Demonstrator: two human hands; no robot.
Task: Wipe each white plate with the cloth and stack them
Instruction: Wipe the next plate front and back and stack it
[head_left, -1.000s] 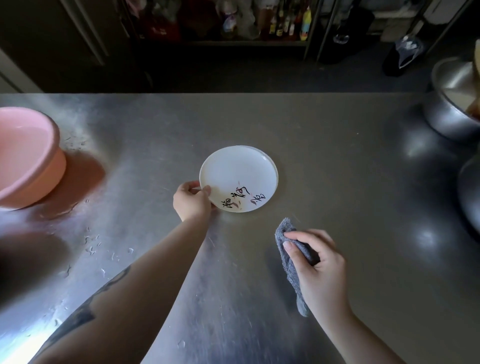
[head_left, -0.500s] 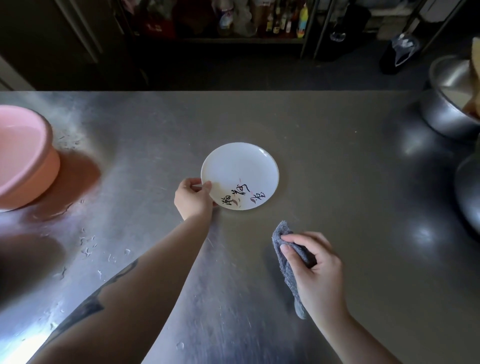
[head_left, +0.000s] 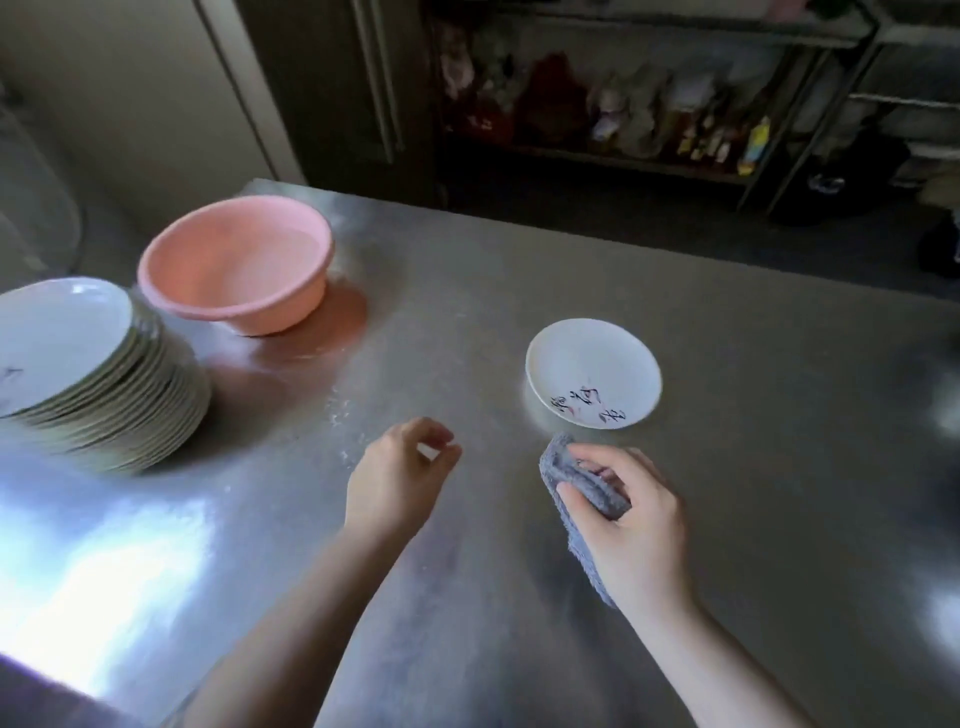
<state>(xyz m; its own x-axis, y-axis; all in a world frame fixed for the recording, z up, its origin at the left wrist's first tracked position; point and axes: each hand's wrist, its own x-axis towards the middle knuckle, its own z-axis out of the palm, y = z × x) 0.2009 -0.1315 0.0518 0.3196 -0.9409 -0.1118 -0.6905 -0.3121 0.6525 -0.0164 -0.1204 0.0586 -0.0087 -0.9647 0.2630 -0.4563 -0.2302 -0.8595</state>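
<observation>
A grey cloth was gripped by the right hand beside a small white plate; nothing was held by the loosely curled left hand.

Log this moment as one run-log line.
left hand: empty, fingers loosely curled | right hand: grips grey cloth | white plate: alone on table | plate stack: far left, untouched

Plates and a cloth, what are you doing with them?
A person is wiping white plates. The right hand grips a grey cloth. The left hand hangs over the metal table, fingers loosely curled, holding nothing. One small plate with black writing lies alone just beyond the cloth. A tall stack of plates waits at the left beside a pink basin.
</observation>
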